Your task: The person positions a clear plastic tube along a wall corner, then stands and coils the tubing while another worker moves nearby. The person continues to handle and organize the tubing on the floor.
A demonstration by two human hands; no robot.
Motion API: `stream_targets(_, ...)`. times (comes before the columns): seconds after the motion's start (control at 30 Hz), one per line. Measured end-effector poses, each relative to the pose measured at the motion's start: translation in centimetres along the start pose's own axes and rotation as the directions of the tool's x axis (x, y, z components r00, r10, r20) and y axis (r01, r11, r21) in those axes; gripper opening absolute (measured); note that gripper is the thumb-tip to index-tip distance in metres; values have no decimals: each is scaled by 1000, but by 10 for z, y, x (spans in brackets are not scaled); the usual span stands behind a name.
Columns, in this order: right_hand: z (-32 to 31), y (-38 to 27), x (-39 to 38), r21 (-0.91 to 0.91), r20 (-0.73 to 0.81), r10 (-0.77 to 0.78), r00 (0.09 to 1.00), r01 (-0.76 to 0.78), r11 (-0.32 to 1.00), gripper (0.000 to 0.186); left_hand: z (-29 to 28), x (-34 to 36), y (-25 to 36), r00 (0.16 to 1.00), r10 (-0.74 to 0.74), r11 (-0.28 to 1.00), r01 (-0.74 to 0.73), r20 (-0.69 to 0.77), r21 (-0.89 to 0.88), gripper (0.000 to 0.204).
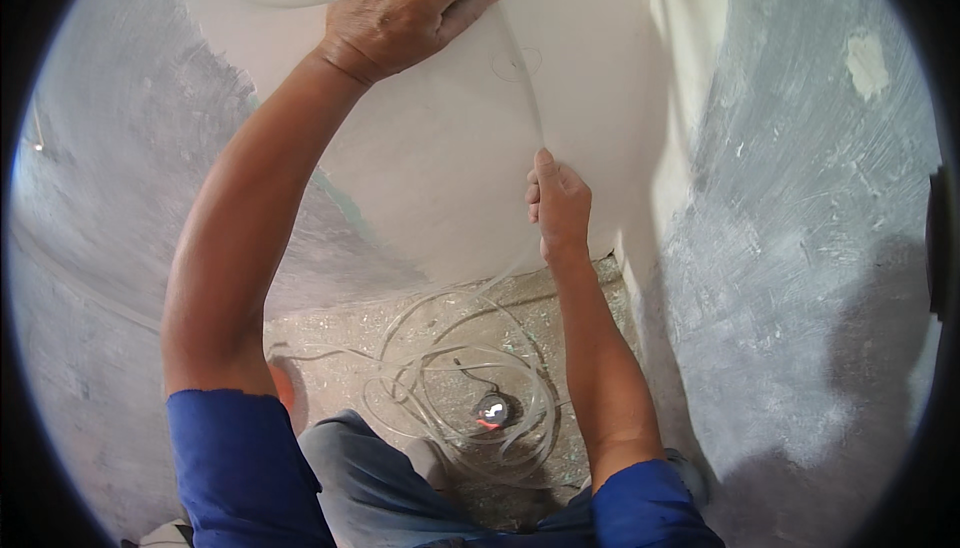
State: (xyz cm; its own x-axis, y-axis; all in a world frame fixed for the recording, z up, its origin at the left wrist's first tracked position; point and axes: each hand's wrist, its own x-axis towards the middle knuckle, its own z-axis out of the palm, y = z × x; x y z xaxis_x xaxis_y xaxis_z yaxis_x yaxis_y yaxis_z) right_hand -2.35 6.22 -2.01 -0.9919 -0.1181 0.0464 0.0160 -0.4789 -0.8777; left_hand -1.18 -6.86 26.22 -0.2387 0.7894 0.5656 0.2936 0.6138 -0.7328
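A clear plastic hose [526,88] runs down a pale wall between my two hands. My left hand [405,18] is high up against the wall, its thumb across the hose; the fingertips are cut off by the top edge. Another stretch of hose arcs in front of its knuckles from the upper left. Lower and to the right, my right hand [562,200] is closed round the hose with the thumb pointing up along it. Below that hand the hose drops to a loose coil [547,418] on the floor.
Within the coil lies a small round black object [493,409] with a red edge. An orange-red container [286,388] is partly hidden by my left arm. Rough grey walls [800,198] stand on both sides. My knees and shoes are close to the coil.
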Motion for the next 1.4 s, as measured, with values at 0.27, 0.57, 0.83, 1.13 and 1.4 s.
stream_targets(0.27, 0, -8, -6, 37, 8, 46, 999, -46, 998, 43, -2, -1, 1, 1000, 0, 1000, 0, 4, 16, 42)
stream_targets(0.57, 3, -8, -7, 46, -17, 36, 999, -35, 998, 43, -2, -3, 1, 1000, -14, 1000, 14, 27, 13, 43)
stream_targets(0.83, 1, -5, -4, 41, 6, 47, 999, -48, 998, 44, 0, -4, 2, 999, -32, 999, 31, 38, 35, 43)
stream_targets(1.13, 2, -4, -5, 37, 9, 55, 998, -56, 998, 43, 2, -5, 0, 1000, -14, 1000, 14, 15, 6, 42)
stream_targets(1.4, 5, -7, -9, 17, 13, 53, 998, -53, 998, 43, 6, -6, -1, 998, -4, 1000, 2, -61, -26, 46)
